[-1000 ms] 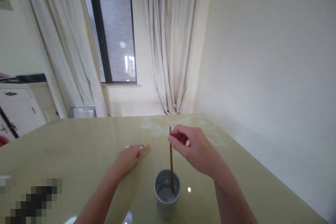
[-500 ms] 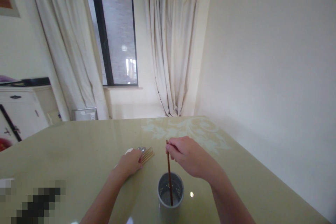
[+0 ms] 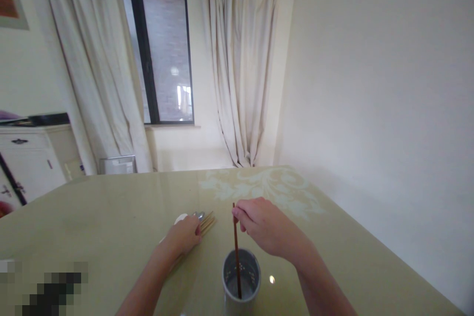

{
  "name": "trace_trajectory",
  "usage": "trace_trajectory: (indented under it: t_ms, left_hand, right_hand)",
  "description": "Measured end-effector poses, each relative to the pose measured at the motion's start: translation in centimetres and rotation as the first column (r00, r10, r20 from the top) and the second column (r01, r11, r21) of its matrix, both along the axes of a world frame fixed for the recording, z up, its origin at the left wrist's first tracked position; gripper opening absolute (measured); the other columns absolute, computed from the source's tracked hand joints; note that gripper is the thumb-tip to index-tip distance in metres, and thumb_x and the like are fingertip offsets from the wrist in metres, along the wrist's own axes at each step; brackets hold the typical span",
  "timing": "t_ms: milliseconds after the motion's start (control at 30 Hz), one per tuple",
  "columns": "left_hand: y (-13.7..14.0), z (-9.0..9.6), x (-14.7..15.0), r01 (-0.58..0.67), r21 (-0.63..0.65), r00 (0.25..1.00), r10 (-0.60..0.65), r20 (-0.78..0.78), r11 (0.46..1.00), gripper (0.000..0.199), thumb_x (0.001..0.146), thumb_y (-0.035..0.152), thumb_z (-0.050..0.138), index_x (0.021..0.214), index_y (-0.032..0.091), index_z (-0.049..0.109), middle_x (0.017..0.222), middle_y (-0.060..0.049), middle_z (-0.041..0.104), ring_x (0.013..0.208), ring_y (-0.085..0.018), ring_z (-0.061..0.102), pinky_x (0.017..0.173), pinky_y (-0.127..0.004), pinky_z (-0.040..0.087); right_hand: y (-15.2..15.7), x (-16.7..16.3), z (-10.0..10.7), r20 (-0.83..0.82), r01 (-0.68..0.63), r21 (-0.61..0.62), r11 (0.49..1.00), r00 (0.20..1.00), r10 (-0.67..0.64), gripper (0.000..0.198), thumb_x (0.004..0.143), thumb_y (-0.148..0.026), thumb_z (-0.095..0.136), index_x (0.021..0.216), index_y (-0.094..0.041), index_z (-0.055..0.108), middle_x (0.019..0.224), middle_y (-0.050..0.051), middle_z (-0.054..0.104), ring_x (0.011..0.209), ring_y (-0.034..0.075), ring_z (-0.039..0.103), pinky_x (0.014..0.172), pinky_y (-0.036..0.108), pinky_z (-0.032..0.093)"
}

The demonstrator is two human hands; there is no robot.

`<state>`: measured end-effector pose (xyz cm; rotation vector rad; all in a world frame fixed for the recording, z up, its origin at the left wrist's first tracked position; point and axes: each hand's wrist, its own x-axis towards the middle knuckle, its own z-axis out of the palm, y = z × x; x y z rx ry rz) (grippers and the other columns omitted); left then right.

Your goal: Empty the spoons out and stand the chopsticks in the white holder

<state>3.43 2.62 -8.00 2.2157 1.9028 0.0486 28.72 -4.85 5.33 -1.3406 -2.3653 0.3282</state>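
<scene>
My right hand [image 3: 261, 222] pinches the top of a reddish-brown chopstick [image 3: 236, 244]. The chopstick stands nearly upright, its lower end inside a grey cylindrical utensil holder [image 3: 241, 307] with small holes near its bottom. Nothing else shows inside the holder. To the left, my left hand [image 3: 185, 235] is closed over a bundle of pale wooden chopsticks [image 3: 209, 222] low over the table. A shiny metal spoon [image 3: 201, 216] and a white rounded piece [image 3: 181, 218] stick out beside that hand. Much of the bundle is hidden under the palm.
A glossy greenish table [image 3: 111, 227] with a pale leaf pattern [image 3: 266, 182] spreads ahead. A blurred-out dark object [image 3: 55, 289] lies at the lower left. Beyond are a white cabinet [image 3: 31, 158], curtains [image 3: 240, 59], a window [image 3: 168, 54] and a wall [image 3: 370, 84] along the right.
The whole view has shifted slightly, so things appear a little lower. Both hands keep nearly the same places and grips, and the brown chopstick is still in the holder.
</scene>
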Motion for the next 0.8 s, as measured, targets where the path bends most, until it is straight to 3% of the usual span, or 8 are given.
trace_trajectory:
  t_ms: [167,300,400,467,533,600,800]
  left_hand:
    - [0.0,0.4,0.2,0.044,0.01,0.998,-0.045,0.053,0.999,0.012,0.079,0.022,0.061,0.083,0.022,0.072,0.09,-0.007,0.077,0.087,-0.026,0.072,0.072,-0.03,0.044]
    - [-0.5,3.0,0.5,0.092,0.118,0.959,-0.119,0.256,0.989,0.016,0.085,0.03,0.056,0.08,0.02,0.067,0.083,-0.004,0.075,0.081,-0.022,0.068,0.069,-0.028,0.043]
    - [-1.6,5.7,0.9,0.074,0.206,0.875,-0.163,0.456,0.976,0.017,0.087,0.033,0.057,0.08,0.02,0.063,0.076,-0.002,0.071,0.073,-0.02,0.064,0.065,-0.028,0.042]
    - [-2.6,7.4,1.4,0.077,0.201,0.763,-0.187,0.618,0.977,0.016,0.089,0.034,0.057,0.082,0.021,0.058,0.075,-0.001,0.071,0.07,-0.018,0.063,0.063,-0.027,0.041]
    - [-3.7,8.7,2.1,0.104,0.198,0.608,-0.22,0.763,0.975,0.017,0.094,0.036,0.056,0.086,0.021,0.055,0.077,-0.001,0.072,0.071,-0.017,0.064,0.064,-0.026,0.043]
    - [-4.7,9.7,2.8,0.122,0.234,0.506,-0.264,0.821,0.964,0.02,0.096,0.04,0.058,0.09,0.021,0.056,0.078,-0.001,0.072,0.073,-0.016,0.064,0.066,-0.025,0.045]
    - [-7.3,11.6,4.6,0.174,0.34,0.466,-0.382,0.798,0.924,0.022,0.094,0.042,0.069,0.092,0.021,0.063,0.078,0.001,0.069,0.07,-0.013,0.059,0.064,-0.023,0.044]
  right_hand:
    - [0.3,0.1,-0.4,0.034,0.018,0.024,1.0,0.999,-0.018,0.036,0.108,-0.024,0.047,0.077,-0.019,0.065,0.073,0.003,0.071,0.07,0.017,0.063,0.066,0.029,0.035]
    - [0.4,0.3,-0.3,0.032,0.013,-0.005,1.0,0.999,-0.013,0.034,0.107,-0.02,0.046,0.084,-0.019,0.07,0.075,0.004,0.072,0.073,0.018,0.065,0.067,0.028,0.035]
    - [0.6,0.4,-0.1,0.025,0.031,-0.024,0.999,0.999,-0.031,0.032,0.106,-0.019,0.047,0.086,-0.019,0.072,0.076,0.004,0.073,0.074,0.018,0.066,0.068,0.027,0.036]
    - [0.7,0.5,0.1,-0.003,0.052,-0.002,0.999,0.999,-0.052,0.033,0.107,-0.022,0.047,0.084,-0.019,0.071,0.076,0.004,0.072,0.075,0.018,0.066,0.069,0.028,0.037]
    - [0.6,0.5,0.3,-0.078,0.062,0.041,0.997,0.995,-0.059,0.036,0.109,-0.027,0.047,0.081,-0.018,0.068,0.076,0.003,0.071,0.074,0.017,0.065,0.07,0.028,0.037]
    - [0.5,0.4,0.6,-0.214,0.054,0.079,0.995,0.976,-0.036,0.037,0.11,-0.031,0.046,0.082,-0.019,0.066,0.076,0.002,0.07,0.072,0.016,0.064,0.069,0.028,0.038]
    - [-0.1,0.3,1.3,-0.627,-0.042,0.091,0.995,0.774,0.09,0.03,0.109,-0.037,0.051,0.091,-0.02,0.068,0.078,-0.001,0.07,0.067,0.013,0.064,0.067,0.025,0.046]
